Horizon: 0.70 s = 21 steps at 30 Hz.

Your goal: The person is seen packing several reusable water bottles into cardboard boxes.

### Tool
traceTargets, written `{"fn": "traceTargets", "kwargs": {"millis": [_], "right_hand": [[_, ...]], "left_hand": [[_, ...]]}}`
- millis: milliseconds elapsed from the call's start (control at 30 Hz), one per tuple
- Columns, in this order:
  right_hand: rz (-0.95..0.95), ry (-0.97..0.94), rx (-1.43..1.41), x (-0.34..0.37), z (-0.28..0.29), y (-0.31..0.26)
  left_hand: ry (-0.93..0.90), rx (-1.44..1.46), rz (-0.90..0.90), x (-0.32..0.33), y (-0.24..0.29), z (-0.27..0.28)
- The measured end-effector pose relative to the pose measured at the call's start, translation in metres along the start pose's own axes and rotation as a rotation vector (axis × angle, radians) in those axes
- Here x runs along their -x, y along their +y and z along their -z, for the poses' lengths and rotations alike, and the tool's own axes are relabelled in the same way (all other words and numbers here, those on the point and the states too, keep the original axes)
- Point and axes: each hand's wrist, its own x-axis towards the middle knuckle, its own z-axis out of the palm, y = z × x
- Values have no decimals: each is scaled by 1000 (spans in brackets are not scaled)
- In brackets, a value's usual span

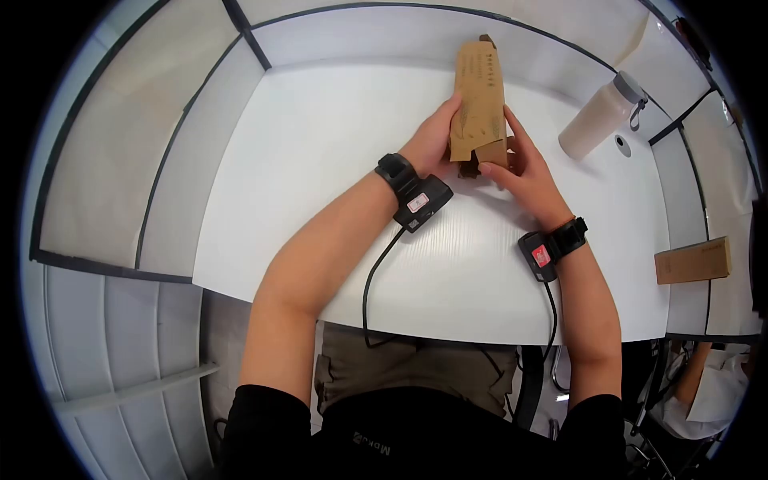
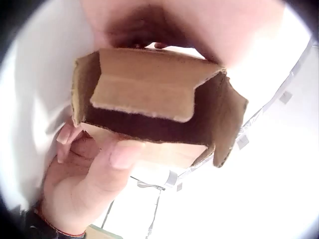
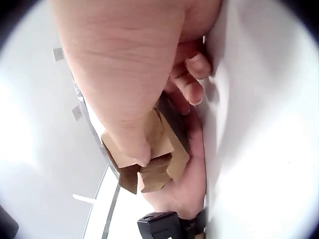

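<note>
A narrow brown cardboard box with print on its top is held between both hands over the back of the white table. My left hand grips its left side. My right hand holds the right side near the close end, thumb at the edge. In the left wrist view that end stands open, its torn-edged flap bent across the dark opening. The right thumb presses beside the opening's lower edge. In the right wrist view, flaps stick out below the right thumb, and the left hand lies behind the box.
A pale bottle with a grey lid stands at the back right, beside a cable hole. Another cardboard box lies at the right edge. White partitions enclose the table. A person in white sits at lower right.
</note>
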Motion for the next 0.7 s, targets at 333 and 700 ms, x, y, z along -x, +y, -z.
{"fn": "traceTargets", "kwargs": {"millis": [333,700], "right_hand": [[-58,56,17,-3,9,12],[-170,90,-31,-9,24,25]], "left_hand": [[-93,-317,-98,5,0,-11],[-94,-639,-175,13,-4,-18]]}}
